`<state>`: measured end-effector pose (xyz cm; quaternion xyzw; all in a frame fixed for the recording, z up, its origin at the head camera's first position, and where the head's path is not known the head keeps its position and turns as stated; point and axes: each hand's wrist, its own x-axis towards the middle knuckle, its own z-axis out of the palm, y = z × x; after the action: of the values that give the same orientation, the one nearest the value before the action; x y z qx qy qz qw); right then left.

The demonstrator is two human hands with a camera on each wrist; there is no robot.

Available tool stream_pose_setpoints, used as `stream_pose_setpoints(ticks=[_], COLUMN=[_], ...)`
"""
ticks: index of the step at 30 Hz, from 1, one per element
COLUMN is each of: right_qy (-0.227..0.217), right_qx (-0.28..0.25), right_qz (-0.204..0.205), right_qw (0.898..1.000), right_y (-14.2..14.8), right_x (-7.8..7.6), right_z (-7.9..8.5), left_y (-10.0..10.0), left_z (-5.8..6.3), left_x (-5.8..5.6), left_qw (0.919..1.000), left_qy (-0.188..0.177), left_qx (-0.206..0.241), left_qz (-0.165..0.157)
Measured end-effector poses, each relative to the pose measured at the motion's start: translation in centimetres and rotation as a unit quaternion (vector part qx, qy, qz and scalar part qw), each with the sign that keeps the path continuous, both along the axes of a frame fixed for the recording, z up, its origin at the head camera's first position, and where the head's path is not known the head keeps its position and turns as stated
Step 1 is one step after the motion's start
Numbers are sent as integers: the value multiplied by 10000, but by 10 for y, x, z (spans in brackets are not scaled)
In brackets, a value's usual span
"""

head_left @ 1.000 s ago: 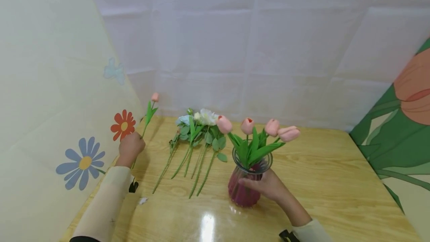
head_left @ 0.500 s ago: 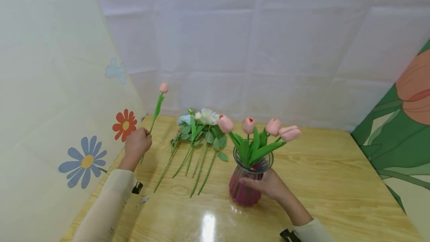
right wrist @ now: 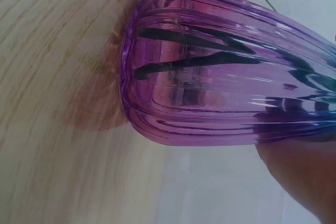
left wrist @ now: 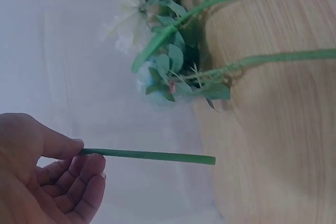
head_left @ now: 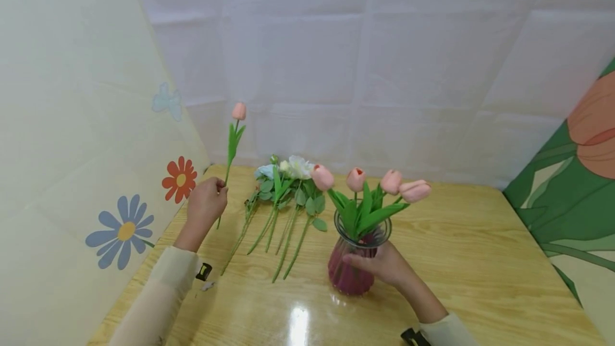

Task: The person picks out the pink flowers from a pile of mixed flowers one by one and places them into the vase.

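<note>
My left hand [head_left: 206, 203] pinches the green stem of a pink tulip [head_left: 238, 111] between thumb and fingers, bloom up, over the table's left side. In the left wrist view the lower stem [left wrist: 157, 156] sticks out past my fingertips. My right hand [head_left: 379, 265] grips a ribbed purple glass vase [head_left: 349, 276] around its side, with the thumb across the front. Several pink tulips [head_left: 355, 180] with green leaves stand in the vase and fan out above its rim. Through the glass in the right wrist view their dark stems [right wrist: 199, 38] reach down near the base.
Between my hands, white and pale blue flowers [head_left: 298, 167] with long green stems lie side by side on the wooden table [head_left: 480, 260]. A small white scrap [head_left: 207, 285] lies by my left sleeve. A white cloth backdrop [head_left: 307, 57] rises behind; printed panels stand at both sides.
My left hand has moved right and slightly up, and the tulip in it has risen and come more upright. My right hand and the vase have stayed in place.
</note>
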<state>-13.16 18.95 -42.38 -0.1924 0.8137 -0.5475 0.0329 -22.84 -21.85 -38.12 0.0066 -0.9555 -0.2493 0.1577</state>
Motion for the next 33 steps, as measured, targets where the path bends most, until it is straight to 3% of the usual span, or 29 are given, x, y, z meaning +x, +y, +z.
stream_pose_setpoints(ticks=[11, 22, 33], right_qy=[12, 58, 3], right_qx=[-55, -61, -48], right_qz=[47, 75, 27], right_qw=[10000, 9999, 10000], right_y=[0, 0, 0], right_x=[-1, -1, -1], right_z=[-1, -1, -2], left_y=[21, 47, 79], left_z=[12, 34, 62], left_x=[16, 40, 67], left_qw=[9937, 9880, 9629], left_qy=[1061, 1195, 1813], left_qx=[120, 748, 1507], left_qz=[-329, -624, -1311])
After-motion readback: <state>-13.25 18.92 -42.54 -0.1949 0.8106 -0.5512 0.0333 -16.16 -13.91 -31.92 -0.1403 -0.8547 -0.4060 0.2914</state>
